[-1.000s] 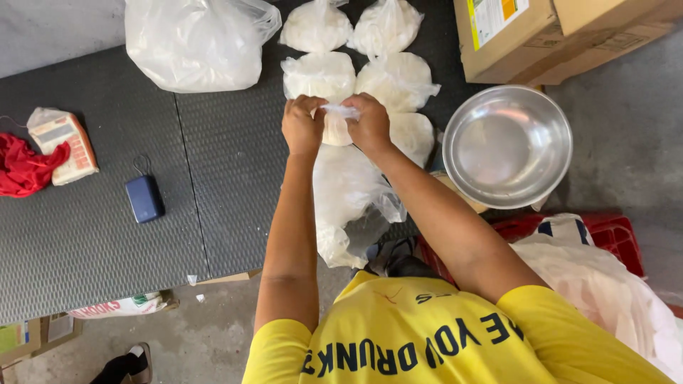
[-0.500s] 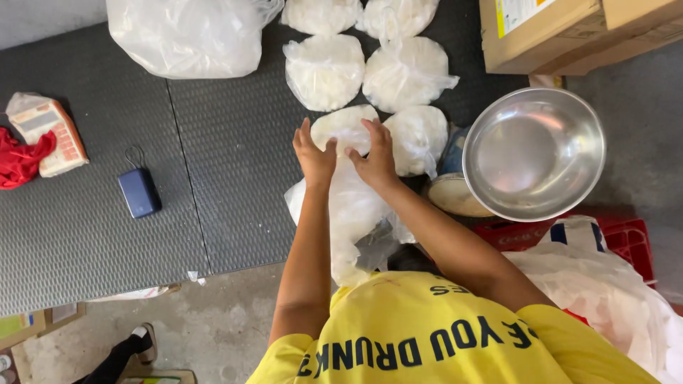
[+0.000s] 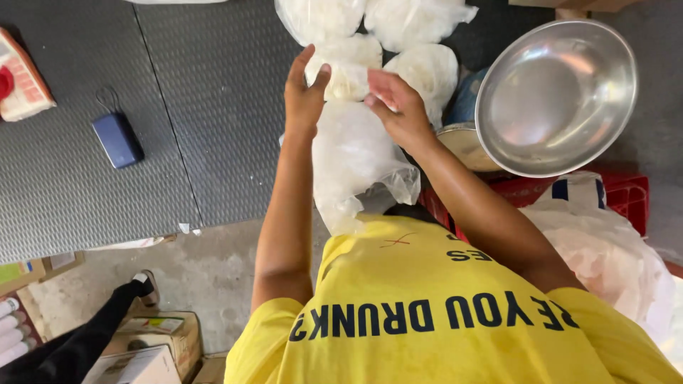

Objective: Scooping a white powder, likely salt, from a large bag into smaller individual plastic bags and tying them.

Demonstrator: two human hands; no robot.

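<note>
My left hand [image 3: 304, 91] and my right hand [image 3: 397, 107] hold a small filled white plastic bag [image 3: 346, 77] between them, over the grey ribbed table [image 3: 213, 121]. The left palm presses its left side and the right fingers pinch its right side. A larger crumpled clear plastic bag [image 3: 356, 160] hangs below the hands at the table's edge. More filled white bags [image 3: 430, 70] lie just beyond, with two others [image 3: 320, 18] at the top.
A steel bowl [image 3: 555, 92] sits right of the hands above a red crate [image 3: 615, 193]. A dark blue power bank [image 3: 117, 139] and a red-and-white carton [image 3: 25, 85] lie on the table's left. A big plastic sack [image 3: 612, 249] is at the right; another person's leg [image 3: 92, 327] and cardboard boxes [image 3: 142, 348] at the lower left.
Both hands went from pinching the top of the small bag to holding its sides, lower and nearer the other filled bags. The view has shifted closer.
</note>
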